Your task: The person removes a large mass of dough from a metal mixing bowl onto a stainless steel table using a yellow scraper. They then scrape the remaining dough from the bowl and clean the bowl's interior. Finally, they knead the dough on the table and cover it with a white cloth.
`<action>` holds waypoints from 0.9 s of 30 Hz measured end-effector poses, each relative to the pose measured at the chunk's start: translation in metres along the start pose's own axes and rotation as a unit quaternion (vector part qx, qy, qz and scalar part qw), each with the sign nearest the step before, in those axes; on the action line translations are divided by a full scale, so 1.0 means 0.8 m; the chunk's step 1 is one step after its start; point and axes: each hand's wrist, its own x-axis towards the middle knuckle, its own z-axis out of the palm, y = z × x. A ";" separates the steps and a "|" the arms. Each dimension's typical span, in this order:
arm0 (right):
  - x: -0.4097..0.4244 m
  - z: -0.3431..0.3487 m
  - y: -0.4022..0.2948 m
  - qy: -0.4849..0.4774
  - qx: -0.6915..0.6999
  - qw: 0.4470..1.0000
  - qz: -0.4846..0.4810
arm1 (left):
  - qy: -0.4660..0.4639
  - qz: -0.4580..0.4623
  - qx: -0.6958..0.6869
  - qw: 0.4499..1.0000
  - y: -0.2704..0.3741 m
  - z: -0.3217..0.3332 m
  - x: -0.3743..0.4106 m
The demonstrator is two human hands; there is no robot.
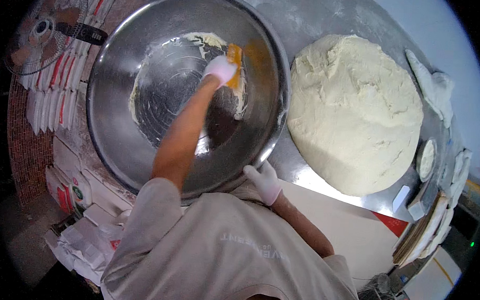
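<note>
A large steel mixing bowl (178, 8) lies in front of me, with thin dough residue smeared around its inner wall. Inside it, my left hand (221, 70), in a whitish glove, grips an orange flat plastic scraper (235, 64) against the upper right part of the wall. My right hand (264, 181), gloved too, holds the bowl's rim at the lower right, thumb on the near side. Beside the bowl on the right, a big mound of pale dough (355, 115) rests on the steel table (308, 15). The left fingers are partly hidden.
A wire-caged fan (44, 27) and stacked white and red bags (60, 75) stand at the left. Right of the dough are a crumpled white cloth (434, 87), a small bowl of white contents (426, 160) and a white flat piece (400, 198). Plastic-wrapped items (84, 239) lie lower left.
</note>
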 end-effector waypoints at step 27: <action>0.100 -0.049 -0.085 0.067 0.042 0.989 -0.127 | 0.005 0.077 0.014 0.997 -0.144 -0.059 -0.117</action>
